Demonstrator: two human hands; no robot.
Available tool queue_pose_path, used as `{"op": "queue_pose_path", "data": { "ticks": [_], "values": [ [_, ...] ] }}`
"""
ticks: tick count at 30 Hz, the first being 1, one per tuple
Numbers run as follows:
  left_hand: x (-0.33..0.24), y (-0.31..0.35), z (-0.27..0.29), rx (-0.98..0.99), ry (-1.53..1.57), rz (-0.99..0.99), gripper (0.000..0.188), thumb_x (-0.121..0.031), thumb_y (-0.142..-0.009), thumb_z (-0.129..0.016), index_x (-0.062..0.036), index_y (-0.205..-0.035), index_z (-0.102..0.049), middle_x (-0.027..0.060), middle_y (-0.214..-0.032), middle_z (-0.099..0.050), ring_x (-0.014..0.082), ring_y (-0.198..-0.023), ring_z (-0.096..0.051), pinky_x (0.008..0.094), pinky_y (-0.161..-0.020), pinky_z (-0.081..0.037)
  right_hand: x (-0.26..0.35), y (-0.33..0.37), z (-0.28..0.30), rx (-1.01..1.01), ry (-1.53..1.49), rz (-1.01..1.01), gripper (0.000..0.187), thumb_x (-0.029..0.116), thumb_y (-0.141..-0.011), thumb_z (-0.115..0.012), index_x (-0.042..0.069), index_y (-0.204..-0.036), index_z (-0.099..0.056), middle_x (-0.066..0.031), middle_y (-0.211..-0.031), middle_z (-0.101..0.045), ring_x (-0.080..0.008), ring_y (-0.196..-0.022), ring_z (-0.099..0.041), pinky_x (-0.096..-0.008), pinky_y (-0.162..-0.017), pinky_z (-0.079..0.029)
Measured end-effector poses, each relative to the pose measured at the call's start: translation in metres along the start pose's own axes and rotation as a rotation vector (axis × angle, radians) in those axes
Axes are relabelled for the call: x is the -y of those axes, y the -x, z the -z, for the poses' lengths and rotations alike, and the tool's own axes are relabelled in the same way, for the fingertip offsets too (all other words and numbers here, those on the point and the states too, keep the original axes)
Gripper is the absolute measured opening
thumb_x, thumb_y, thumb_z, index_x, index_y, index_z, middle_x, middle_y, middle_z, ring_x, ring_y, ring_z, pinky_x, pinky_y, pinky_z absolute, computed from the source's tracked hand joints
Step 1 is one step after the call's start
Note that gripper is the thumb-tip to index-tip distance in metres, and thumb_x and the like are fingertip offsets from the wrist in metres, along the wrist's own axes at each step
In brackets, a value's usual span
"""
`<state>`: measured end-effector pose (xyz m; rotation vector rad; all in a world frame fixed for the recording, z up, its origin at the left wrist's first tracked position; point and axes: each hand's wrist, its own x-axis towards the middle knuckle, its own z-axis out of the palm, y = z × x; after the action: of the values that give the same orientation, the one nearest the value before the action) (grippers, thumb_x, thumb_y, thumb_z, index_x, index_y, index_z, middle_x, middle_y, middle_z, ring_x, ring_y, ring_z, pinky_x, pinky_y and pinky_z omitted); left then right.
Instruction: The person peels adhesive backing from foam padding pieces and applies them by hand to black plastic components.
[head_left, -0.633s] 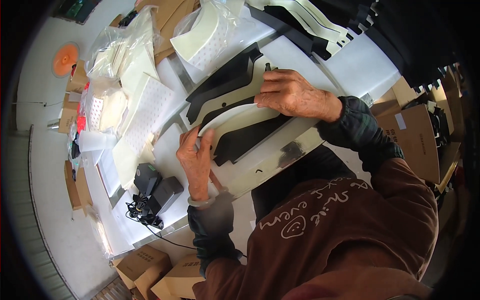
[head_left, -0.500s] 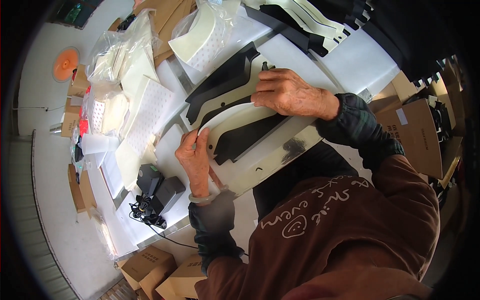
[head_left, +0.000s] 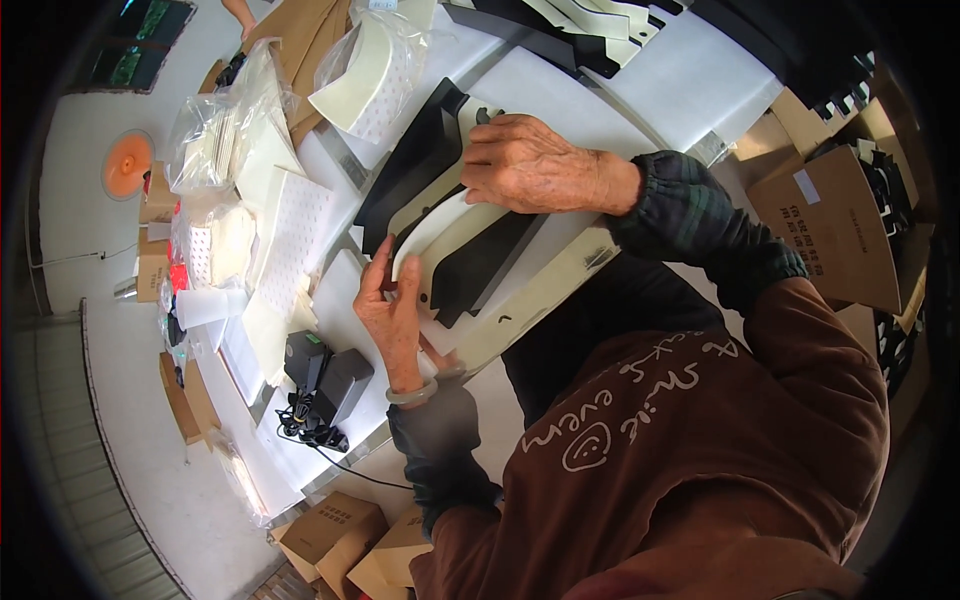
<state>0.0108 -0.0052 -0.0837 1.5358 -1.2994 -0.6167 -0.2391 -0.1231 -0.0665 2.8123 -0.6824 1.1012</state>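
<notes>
A black molded panel [head_left: 405, 165] with a cream shaped pad [head_left: 425, 203] along it lies in front of me on the white table. Over the pad a white curved strip [head_left: 432, 228] arches up on edge between my hands. At its near-left end, the thumb and fingers of my left hand [head_left: 392, 322] sit on either side of it. My right hand [head_left: 530, 165] has its fingers curled, pinching the strip's other end; its fingertips are partly hidden. Nearer to me shows a second black section [head_left: 480, 265] beside the cream pad.
Black power adapters [head_left: 325, 375] with bundled cable lie at the left table edge. Behind them are a white cup [head_left: 208, 305], dotted cream sheets [head_left: 295, 225] and bagged pads [head_left: 375, 75]. More black panels [head_left: 560, 35] lie at the far side. An open carton [head_left: 825, 230] stands at right.
The view has shifted slightly. My left hand's fingers have spread a little at the strip's end, and the right hand keeps its pinch. The strip now stands more curled up.
</notes>
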Motion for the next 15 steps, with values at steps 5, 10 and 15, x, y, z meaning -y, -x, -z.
{"op": "queue_pose_path", "data": {
  "ticks": [5,10,15],
  "values": [
    [0.0069,-0.0021,0.0034,0.017,-0.120,-0.086,0.026,-0.014,-0.097,-0.068,0.0028,-0.117,-0.071,-0.0038,-0.082,-0.055,0.0053,-0.072,-0.042,0.0222,-0.061,-0.035,0.0005,-0.0009,0.0002,0.037,0.043,0.047,0.020,0.022,-0.080,-0.072,0.006,-0.072,-0.062,-0.0043,-0.072,-0.062,-0.0233,-0.083,-0.064,-0.0379,-0.081,-0.053],
    [0.0074,-0.0017,0.0004,-0.023,-0.200,-0.164,0.023,-0.014,-0.097,-0.068,0.0024,-0.112,-0.072,-0.0021,-0.079,-0.054,0.0062,-0.070,-0.042,0.0234,-0.059,-0.034,0.0004,0.0022,-0.0034,0.026,0.054,0.069,0.022,0.026,-0.079,-0.073,0.007,-0.074,-0.062,-0.0030,-0.076,-0.059,-0.0203,-0.083,-0.060,-0.0370,-0.080,-0.050],
    [0.0075,-0.0045,-0.0041,-0.054,-0.336,-0.244,0.020,-0.013,-0.090,-0.075,0.0006,-0.105,-0.074,0.0116,-0.083,-0.067,0.0217,-0.071,-0.061,0.0338,-0.063,-0.048,-0.0013,0.0045,-0.0060,0.012,0.064,0.062,0.022,0.026,-0.079,-0.073,0.008,-0.074,-0.062,-0.0029,-0.075,-0.059,-0.0202,-0.084,-0.060,-0.0370,-0.080,-0.050]
  ]
}}
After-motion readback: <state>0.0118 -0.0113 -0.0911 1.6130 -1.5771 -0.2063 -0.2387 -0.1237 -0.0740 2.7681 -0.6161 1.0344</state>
